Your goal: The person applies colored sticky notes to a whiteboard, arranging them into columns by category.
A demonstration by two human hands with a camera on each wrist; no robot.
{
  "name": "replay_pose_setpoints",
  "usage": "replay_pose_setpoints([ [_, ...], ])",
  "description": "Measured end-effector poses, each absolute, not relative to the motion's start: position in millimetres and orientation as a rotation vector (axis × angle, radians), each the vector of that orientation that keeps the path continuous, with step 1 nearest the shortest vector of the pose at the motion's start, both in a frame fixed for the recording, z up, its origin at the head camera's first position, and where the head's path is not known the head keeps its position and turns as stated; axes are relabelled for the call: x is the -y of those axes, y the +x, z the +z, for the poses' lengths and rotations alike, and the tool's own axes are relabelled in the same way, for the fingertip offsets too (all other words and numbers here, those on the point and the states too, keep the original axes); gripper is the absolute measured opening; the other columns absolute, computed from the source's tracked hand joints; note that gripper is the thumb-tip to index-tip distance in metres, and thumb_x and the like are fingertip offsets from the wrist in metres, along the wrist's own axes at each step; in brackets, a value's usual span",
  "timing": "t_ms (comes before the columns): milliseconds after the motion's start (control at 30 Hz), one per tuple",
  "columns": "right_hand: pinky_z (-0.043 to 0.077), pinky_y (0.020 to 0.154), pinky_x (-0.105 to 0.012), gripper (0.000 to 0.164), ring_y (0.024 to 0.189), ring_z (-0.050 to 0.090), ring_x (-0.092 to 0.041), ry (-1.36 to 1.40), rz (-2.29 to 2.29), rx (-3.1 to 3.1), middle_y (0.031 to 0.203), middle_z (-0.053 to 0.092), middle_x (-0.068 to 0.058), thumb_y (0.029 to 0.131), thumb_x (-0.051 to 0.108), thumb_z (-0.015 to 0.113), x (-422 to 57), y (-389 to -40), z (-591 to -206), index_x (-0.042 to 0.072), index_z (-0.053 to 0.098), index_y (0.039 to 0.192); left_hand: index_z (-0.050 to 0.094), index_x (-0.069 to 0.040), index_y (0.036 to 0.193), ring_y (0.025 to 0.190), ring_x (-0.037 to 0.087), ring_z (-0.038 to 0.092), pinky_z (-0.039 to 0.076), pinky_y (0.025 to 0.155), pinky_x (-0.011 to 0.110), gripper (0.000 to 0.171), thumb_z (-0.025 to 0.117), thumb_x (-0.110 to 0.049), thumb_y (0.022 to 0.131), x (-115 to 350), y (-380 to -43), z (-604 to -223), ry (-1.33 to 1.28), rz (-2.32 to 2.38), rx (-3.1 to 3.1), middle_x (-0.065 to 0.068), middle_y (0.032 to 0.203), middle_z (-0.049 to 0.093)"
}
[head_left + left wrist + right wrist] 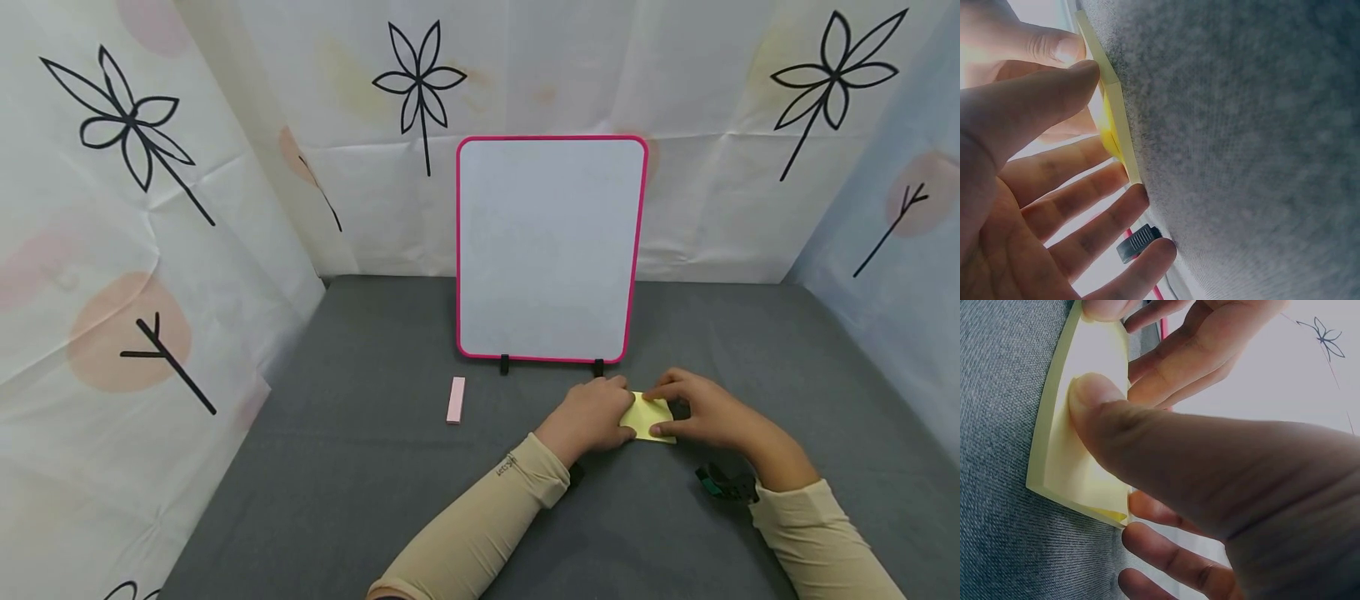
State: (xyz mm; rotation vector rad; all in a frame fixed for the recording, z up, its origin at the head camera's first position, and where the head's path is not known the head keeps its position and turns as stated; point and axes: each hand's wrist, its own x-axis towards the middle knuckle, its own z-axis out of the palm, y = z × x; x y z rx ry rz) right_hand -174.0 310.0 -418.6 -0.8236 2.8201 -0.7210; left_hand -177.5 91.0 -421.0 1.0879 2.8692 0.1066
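A pad of yellow sticky notes (648, 417) lies on the grey cloth between both hands. At its left side my left hand (596, 414) holds it, thumb at the near edge and fingers toward the far edge. My right hand (708, 410) has its thumb and a bent forefinger on the right part of the pad. In the right wrist view that thumb (1094, 400) presses on the top sheet, and one corner of the pad (1063, 469) shows a slightly lifted sheet. The right forefinger's tip is hidden there behind the thumb.
A whiteboard (551, 250) with a pink frame stands upright on black feet (504, 364) just beyond the hands. A small pale pink strip (456, 400) lies left of them. Patterned cloth walls (375, 208) enclose the grey table (360, 467) at the back and sides.
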Motion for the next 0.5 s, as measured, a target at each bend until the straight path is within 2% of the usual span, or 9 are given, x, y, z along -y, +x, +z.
replay_pose_setpoints([
  [367,0.049,0.072,-0.029,0.038,0.088,0.056,-0.004,-0.876,-0.806,-2.805,0.109,0.065,-0.001,0.09,0.024,0.086,-313.1,-174.0,-420.2,0.003,0.078,0.121,0.076,-0.024,0.111,0.077,0.004,0.052,0.042,0.058,0.022,0.022,0.076,-0.042,0.099,-89.8,-179.4,-422.5,1.112,0.134,-2.854,-0.008,0.104,0.063],
  [500,0.05,0.072,-0.029,0.035,0.09,0.057,-0.005,-0.892,-0.801,-2.818,0.109,0.066,-0.001,0.091,0.026,0.086,-313.6,-173.6,-421.4,0.005,0.079,0.119,0.077,-0.024,0.11,0.076,0.004,0.051,0.041,0.058,0.021,0.02,0.076,-0.04,0.099,-89.5,-179.8,-423.9,1.117,0.148,-2.855,-0.008,0.104,0.064],
])
